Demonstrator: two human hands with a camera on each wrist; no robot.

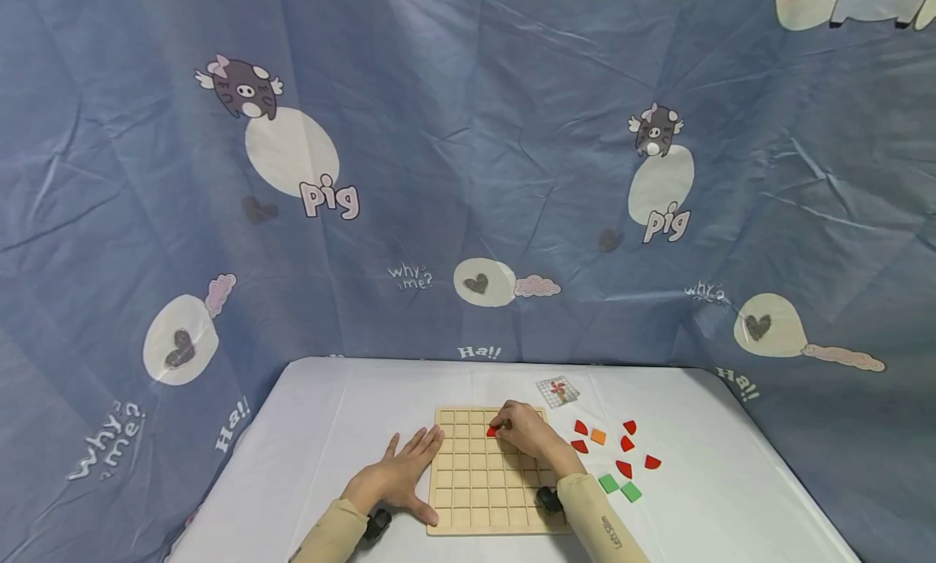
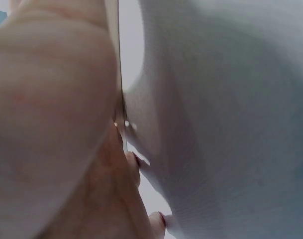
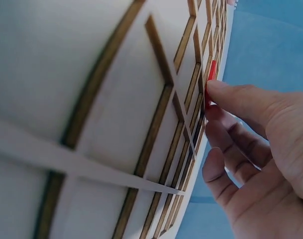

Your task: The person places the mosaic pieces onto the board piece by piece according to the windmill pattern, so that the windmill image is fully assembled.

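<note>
A square wooden grid board (image 1: pixel 478 499) lies flat on the white table, its cells divided by thin raised strips. Over its upper part, my right hand (image 1: pixel 525 429) pinches a red quarter-circle piece (image 1: pixel 492 432) between thumb and fingers. In the right wrist view the red piece (image 3: pixel 211 74) shows edge-on at the thumb tip, close against the grid. My left hand (image 1: pixel 398 478) rests with spread fingers along the board's left edge, fingertips and thumb at the rim. The left wrist view is mostly filled by that hand (image 2: pixel 51 119).
Right of the board lie several loose red quarter-circle pieces (image 1: pixel 652 462), an orange square (image 1: pixel 598 436) and two green squares (image 1: pixel 631 491). A card with a gridded flower picture (image 1: pixel 558 391) lies beyond the board's upper right corner. A blue printed curtain (image 1: pixel 468 181) hangs behind the table.
</note>
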